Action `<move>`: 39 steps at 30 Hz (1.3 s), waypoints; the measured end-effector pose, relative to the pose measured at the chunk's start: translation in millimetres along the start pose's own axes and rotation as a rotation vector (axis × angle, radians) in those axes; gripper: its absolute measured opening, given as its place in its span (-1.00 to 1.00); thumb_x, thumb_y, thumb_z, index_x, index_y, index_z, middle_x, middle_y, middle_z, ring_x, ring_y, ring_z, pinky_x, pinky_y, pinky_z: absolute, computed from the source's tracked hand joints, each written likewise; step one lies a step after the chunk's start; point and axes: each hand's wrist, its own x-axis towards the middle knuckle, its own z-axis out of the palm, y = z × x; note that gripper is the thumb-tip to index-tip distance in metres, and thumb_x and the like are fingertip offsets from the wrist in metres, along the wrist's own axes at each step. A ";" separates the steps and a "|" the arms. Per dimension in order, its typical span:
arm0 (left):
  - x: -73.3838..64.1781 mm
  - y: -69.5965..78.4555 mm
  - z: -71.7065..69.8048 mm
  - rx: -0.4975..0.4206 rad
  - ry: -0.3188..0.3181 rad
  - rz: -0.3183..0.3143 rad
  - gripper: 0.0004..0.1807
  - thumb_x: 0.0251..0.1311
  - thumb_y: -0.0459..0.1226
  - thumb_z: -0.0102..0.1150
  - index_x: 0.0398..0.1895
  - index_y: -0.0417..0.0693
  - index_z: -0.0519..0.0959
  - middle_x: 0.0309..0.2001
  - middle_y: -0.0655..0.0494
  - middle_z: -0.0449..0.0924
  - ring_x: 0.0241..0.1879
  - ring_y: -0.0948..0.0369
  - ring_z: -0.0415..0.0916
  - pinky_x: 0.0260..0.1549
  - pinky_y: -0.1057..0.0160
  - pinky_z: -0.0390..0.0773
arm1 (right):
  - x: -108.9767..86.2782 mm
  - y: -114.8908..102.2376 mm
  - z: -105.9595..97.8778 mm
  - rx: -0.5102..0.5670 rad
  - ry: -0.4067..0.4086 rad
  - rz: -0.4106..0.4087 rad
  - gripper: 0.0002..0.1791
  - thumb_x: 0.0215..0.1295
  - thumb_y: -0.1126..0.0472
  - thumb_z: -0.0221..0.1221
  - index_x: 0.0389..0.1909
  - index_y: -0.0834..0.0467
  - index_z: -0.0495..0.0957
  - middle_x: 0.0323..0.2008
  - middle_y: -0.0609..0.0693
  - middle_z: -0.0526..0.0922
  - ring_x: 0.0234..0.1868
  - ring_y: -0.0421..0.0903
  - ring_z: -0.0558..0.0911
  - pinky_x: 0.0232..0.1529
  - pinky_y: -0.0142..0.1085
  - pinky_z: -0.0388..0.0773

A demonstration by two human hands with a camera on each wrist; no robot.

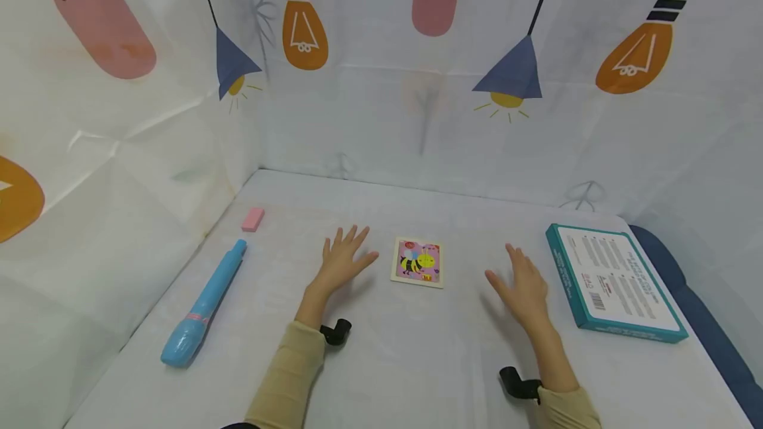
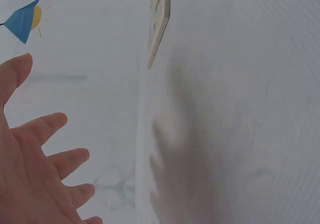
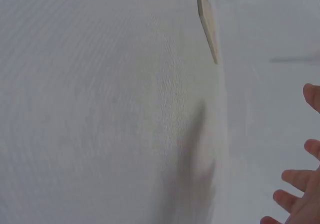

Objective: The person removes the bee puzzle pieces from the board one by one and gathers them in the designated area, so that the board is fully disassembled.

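Observation:
A small square picture puzzle (image 1: pixel 419 262) with a yellow bee on a pink ground lies flat on the white table between the two hands. To its left, the left hand (image 1: pixel 341 265) hovers over the table with fingers spread and nothing in them; its shadow falls on the cloth. Farther off on the right side, the right hand (image 1: pixel 524 290) is held above the table, fingers apart and empty. Each wrist view catches the puzzle's pale edge, the left one (image 2: pixel 161 24) and the right one (image 3: pixel 206 22), away from the fingers.
At the left lie a blue tube-shaped object (image 1: pixel 205 306) with a pink band and a small pink block (image 1: pixel 253 219). A teal-and-white box (image 1: pixel 616 280) sits at the right edge, near a dark blue chair back (image 1: pixel 691 296). Behind hangs a printed white curtain (image 1: pixel 381 118).

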 end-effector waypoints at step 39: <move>41.2 11.9 52.9 -0.120 -0.103 0.065 -0.37 0.09 -0.03 0.20 0.26 0.03 0.38 0.37 -0.18 0.11 0.38 -0.26 -0.26 0.27 -0.24 -0.34 | 67.0 -55.5 72.6 0.141 -0.211 0.095 -0.50 0.09 0.13 0.23 0.07 0.24 0.48 -0.18 0.18 0.48 -0.17 0.07 0.44 -0.17 -0.09 0.41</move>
